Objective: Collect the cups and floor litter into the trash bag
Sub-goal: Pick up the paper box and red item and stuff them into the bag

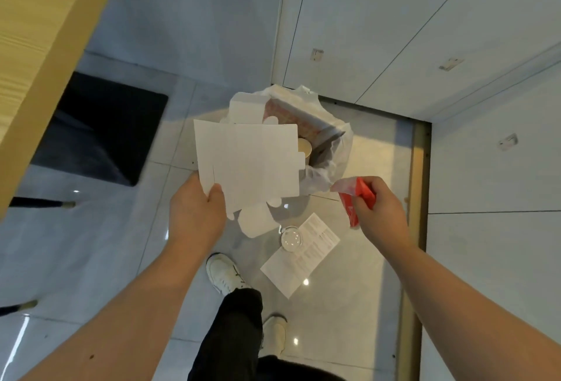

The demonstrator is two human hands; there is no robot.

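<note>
My left hand grips a flattened white cardboard box by its lower left corner, holding it over the near side of the trash bag. The translucent white trash bag stands open on the floor in the corner and holds a paper cup and a red-patterned box. My right hand is closed on a red plastic wrapper and pinches the bag's rim. A clear plastic cup lid lies on a printed paper sheet on the floor below.
White wall panels close in the corner behind and to the right of the bag. A wooden table edge runs along the left, with a dark chair seat beneath it. My white shoes stand on the glossy tiles near the paper.
</note>
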